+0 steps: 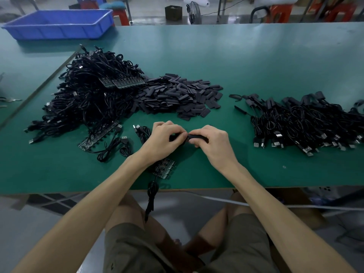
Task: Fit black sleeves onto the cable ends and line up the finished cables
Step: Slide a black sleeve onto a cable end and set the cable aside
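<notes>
Two hands, centre of frame: my left hand (163,138) has its fingers curled round a cable end, and my right hand (210,142) pinches one black sleeve (197,137); the fingertips meet just above the green table (256,66). One heap of finished cables (307,123), right of frame, sleeved ends toward the top, plugs toward the lower edge, roughly in line. One larger tangle of unsleeved cables (88,99), left of centre, touching a pile of loose sleeves (177,97) on its right. By my estimate well under half the stock is done, and the tangle is the bulk of what remains. One board strip (165,168), lower centre, partly under my left wrist; its cable (151,196) hangs over the table's near edge. Not legible: how far the sleeve sits on the cable end, since my fingers cover the join. The finished heap is cut off by the right edge, so I cannot judge its full extent.
</notes>
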`<state>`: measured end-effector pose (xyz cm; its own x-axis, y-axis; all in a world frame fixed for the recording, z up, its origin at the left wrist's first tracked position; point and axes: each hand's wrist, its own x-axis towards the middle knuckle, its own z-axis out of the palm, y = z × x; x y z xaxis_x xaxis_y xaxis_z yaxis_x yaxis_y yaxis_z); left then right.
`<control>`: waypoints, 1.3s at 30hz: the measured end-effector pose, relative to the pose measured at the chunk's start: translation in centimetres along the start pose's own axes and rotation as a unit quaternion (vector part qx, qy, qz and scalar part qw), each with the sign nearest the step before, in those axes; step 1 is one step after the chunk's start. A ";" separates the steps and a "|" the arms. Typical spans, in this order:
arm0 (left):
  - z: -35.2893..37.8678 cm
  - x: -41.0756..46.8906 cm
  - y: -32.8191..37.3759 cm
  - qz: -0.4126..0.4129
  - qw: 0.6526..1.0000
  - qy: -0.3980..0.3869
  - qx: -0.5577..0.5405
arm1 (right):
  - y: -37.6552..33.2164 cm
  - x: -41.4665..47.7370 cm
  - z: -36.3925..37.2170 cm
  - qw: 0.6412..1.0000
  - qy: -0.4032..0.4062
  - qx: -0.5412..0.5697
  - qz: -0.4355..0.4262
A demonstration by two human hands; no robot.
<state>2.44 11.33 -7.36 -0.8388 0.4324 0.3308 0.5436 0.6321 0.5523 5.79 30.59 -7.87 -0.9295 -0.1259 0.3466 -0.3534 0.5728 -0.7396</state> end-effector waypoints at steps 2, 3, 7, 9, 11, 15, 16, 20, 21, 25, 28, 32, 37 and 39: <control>-0.1 0.0 0.1 0.003 1.000 -0.002 0.004 | 0.0 0.0 0.0 1.000 -0.005 0.000 0.001; -0.1 0.0 0.1 0.004 1.000 -0.002 0.003 | 0.0 0.0 0.0 1.000 -0.006 0.000 0.000; 0.1 0.0 0.1 -0.002 1.000 -0.002 0.002 | 0.2 -0.1 0.1 1.000 -0.003 -0.003 0.003; 0.2 0.0 0.1 -0.006 1.000 0.000 0.006 | 0.2 0.0 0.1 0.999 0.000 0.030 0.027; 0.2 0.0 -0.1 -0.011 1.000 0.009 0.006 | 0.2 -0.1 -0.2 0.992 0.008 0.106 0.070; 0.3 0.0 -0.1 -0.019 1.000 0.022 -0.003 | 0.4 0.0 -0.9 0.971 0.026 0.211 0.112; 0.3 0.0 -0.1 -0.022 1.000 0.020 -0.005 | 0.5 0.0 -0.9 0.969 0.021 0.219 0.112; 0.1 0.2 0.0 -0.037 0.999 0.007 -0.018 | 0.6 0.0 -0.8 0.969 0.013 0.219 0.115; 0.0 0.2 0.1 -0.038 0.999 0.005 -0.017 | 0.6 0.0 -0.8 0.968 0.013 0.221 0.116; -0.1 0.2 0.3 -0.040 0.999 -0.005 -0.018 | 0.8 0.1 -0.7 0.969 0.007 0.218 0.116; -0.2 0.1 0.1 -0.041 0.999 -0.008 -0.025 | 0.8 0.1 -0.5 0.970 0.006 0.216 0.112; -0.2 0.1 -0.1 -0.043 0.999 -0.012 -0.023 | 0.8 0.2 -0.3 0.970 0.007 0.215 0.111; 0.0 0.1 -0.2 -0.036 0.999 -0.007 -0.016 | 1.1 0.1 -0.1 0.967 0.003 0.229 0.109; 0.0 0.0 -0.3 -0.036 0.999 0.004 -0.015 | 1.1 0.2 -0.1 0.963 0.002 0.246 0.111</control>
<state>2.24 11.17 -7.56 -0.8763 0.3811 0.2949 0.4803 0.6416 0.5980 5.26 31.28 -8.50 -0.9878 -0.0409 0.1502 -0.1544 0.1328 -0.9790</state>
